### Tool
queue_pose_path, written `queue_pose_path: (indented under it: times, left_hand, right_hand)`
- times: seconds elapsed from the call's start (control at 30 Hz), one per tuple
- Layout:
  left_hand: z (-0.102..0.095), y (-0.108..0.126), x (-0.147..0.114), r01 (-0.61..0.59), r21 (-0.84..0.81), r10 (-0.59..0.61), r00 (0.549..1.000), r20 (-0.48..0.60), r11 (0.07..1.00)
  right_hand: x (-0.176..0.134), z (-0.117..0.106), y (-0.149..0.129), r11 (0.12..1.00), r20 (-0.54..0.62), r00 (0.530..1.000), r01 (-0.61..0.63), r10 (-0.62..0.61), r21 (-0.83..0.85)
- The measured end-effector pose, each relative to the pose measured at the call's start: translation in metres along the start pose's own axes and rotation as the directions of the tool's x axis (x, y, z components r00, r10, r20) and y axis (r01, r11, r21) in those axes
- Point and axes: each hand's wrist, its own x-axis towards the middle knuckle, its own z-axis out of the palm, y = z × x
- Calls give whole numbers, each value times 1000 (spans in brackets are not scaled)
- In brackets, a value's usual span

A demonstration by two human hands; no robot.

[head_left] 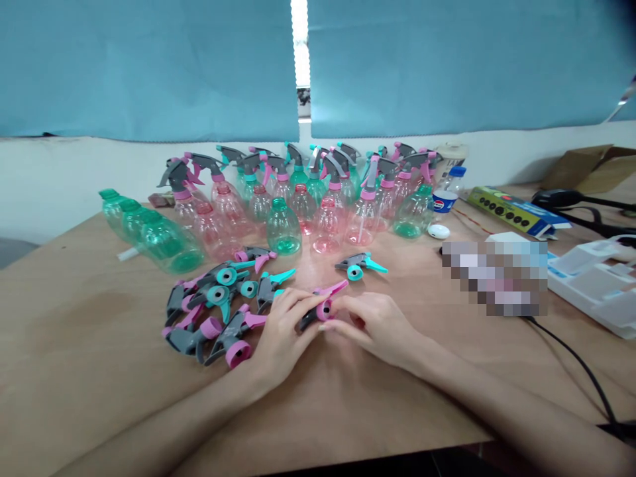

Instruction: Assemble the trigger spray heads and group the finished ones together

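Observation:
Between my two hands, low over the front of the table, is a grey and pink trigger spray head point(325, 309). My left hand point(288, 322) is wrapped round its grey body. The thumb and fingers of my right hand point(380, 324) pinch the pink collar. Left of my left hand lies a pile of loose spray heads point(218, 296), some pink, some teal. One teal spray head point(354, 272) rests apart, just beyond my hands. Farther back stand open bottles, among them a green bottle point(284, 228) and a pink bottle point(326, 228).
Behind are rows of bottles with spray heads fitted point(365, 209). Green bottles point(169, 242) lean or lie at the left. To the right are a Pepsi-labelled bottle point(444, 201), a green-and-blue box point(511, 211), a white plastic tray point(596, 278), a blurred-out item and a black cable point(579, 358).

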Motion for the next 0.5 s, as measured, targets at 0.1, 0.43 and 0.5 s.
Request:
queue_pose_path:
  times: [0.1, 0.43, 0.5]
  left_hand:
    - [-1, 0, 1, -7, 8, 7, 1000, -9, 1000]
    - [-1, 6, 4, -30, 22, 30, 999, -16, 999]
    - [-1, 6, 3, -31, 18, 32, 999, -23, 999]
  right_hand:
    - [-2, 3, 1, 994, 17, 1000, -9, 7, 109]
    - [2, -1, 1, 999, -57, 998, -16, 19, 48]
    - [2, -2, 2, 1000, -60, 998, -2, 2, 4]
